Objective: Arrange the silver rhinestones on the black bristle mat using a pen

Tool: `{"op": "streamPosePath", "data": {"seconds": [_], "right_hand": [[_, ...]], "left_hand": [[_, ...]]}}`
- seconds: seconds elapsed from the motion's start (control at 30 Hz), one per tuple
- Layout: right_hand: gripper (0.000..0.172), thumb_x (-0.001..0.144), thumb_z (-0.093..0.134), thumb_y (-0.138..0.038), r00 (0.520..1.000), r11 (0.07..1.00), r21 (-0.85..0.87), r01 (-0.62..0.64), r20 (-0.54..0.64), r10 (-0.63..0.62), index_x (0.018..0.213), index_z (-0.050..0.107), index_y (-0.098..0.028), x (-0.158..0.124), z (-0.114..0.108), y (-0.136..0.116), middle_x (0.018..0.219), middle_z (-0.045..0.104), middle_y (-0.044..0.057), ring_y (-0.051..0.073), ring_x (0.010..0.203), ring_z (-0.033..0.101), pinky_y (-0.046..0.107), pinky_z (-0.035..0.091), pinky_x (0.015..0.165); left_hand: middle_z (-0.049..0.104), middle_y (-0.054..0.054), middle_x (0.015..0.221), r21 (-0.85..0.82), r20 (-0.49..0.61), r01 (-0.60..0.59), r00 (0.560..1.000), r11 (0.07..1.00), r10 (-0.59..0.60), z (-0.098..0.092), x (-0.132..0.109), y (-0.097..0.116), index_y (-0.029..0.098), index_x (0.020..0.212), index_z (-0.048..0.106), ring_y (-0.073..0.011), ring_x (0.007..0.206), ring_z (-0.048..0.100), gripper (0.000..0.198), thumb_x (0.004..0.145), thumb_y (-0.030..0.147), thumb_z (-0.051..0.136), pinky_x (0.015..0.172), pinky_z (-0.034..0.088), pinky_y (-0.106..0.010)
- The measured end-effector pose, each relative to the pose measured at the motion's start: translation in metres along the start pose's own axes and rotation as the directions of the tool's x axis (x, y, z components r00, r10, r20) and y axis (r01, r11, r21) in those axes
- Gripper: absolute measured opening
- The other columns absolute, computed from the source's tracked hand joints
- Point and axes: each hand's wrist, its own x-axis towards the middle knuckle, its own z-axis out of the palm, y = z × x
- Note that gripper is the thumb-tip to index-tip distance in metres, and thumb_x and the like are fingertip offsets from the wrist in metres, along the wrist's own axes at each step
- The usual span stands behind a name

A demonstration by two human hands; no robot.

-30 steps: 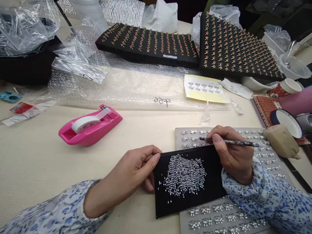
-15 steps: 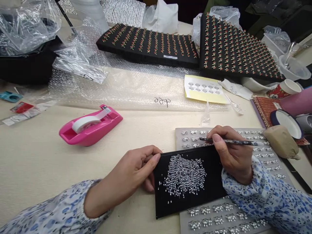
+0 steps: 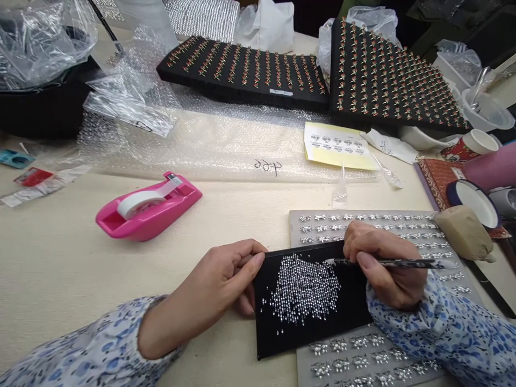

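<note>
My left hand grips the left edge of a flat black tray, thumb on top and fingers underneath. A spread of small sparkling rhinestones lies on the tray. Between thumb and fingers, my right hand holds a thin dark pencil-like stick with a pale tip. That tip is at the upper right edge of the rhinestones; whether it touches one I cannot tell. Under the tray lies a grey foam board with rows of silver flower-shaped jewellery pieces, partly hidden by the tray and my right arm.
A pink tape dispenser stands at the left. Behind are bubble wrap, a label sheet and two black foam boards with rows of red-and-gold pieces. At the right are a beige lump, a paper cup and a round-rimmed dish.
My right hand has come down and slightly right, bringing the stick's tip from over the silver pieces to the rhinestones. My left hand and the tray have stayed nearly still.
</note>
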Motion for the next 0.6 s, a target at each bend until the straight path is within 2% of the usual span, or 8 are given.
{"op": "streamPosePath", "data": {"seconds": [0.23,0.27,0.33,0.43,0.6], "right_hand": [[0.013,0.073,0.045,-0.010,1.000,1.000,-0.011,-0.017,0.007,0.017,0.076,0.055,-0.018,0.000,0.000,0.000,0.063,0.052,0.002,0.013,0.058,0.047,0.033,0.040,0.053],[0.013,0.074,0.045,-0.010,1.000,1.000,-0.003,-0.013,-0.022,0.013,0.076,0.055,-0.018,0.000,0.001,-0.001,0.063,0.052,0.002,0.013,0.058,0.048,0.033,0.041,0.053],[0.014,0.076,0.045,-0.011,0.989,1.000,0.008,0.010,-0.151,-0.008,0.077,0.057,-0.018,0.001,0.005,-0.001,0.063,0.053,0.002,0.014,0.058,0.050,0.033,0.042,0.053],[0.015,0.078,0.046,-0.011,0.943,0.998,-0.064,-0.024,-0.332,0.002,0.080,0.059,-0.019,0.005,0.009,-0.002,0.066,0.055,0.002,0.015,0.063,0.054,0.034,0.044,0.057],[0.013,0.079,0.050,-0.012,0.952,0.966,-0.207,-0.156,-0.292,0.091,0.082,0.060,-0.020,0.009,0.008,-0.002,0.073,0.059,0.002,0.016,0.072,0.057,0.034,0.044,0.064]], "left_hand": [[0.061,0.001,0.059,-0.003,-0.001,-0.012,1.000,1.000,0.012,0.000,-0.001,-0.003,0.014,0.105,0.053,-0.0105,0.047,0.061,0.031,0.092,0.039,0.043,0.044,0.050,-0.014],[0.061,0.001,0.059,-0.009,0.001,-0.014,1.000,1.000,0.014,0.000,-0.001,-0.003,0.014,0.105,0.053,-0.0104,0.047,0.061,0.030,0.092,0.039,0.043,0.044,0.050,-0.014],[0.061,0.001,0.058,-0.019,0.001,-0.013,1.000,1.000,0.013,0.000,-0.002,-0.002,0.014,0.104,0.053,-0.0100,0.046,0.061,0.030,0.092,0.039,0.043,0.044,0.050,-0.013],[0.061,0.001,0.058,-0.018,-0.003,-0.008,1.000,1.000,0.008,0.000,-0.001,-0.001,0.013,0.103,0.053,-0.0099,0.046,0.061,0.029,0.091,0.038,0.044,0.044,0.049,-0.013],[0.061,0.001,0.058,-0.018,-0.002,-0.006,1.000,1.000,0.006,0.000,0.000,0.000,0.013,0.103,0.053,-0.0097,0.046,0.061,0.028,0.091,0.038,0.044,0.043,0.049,-0.012]]}}
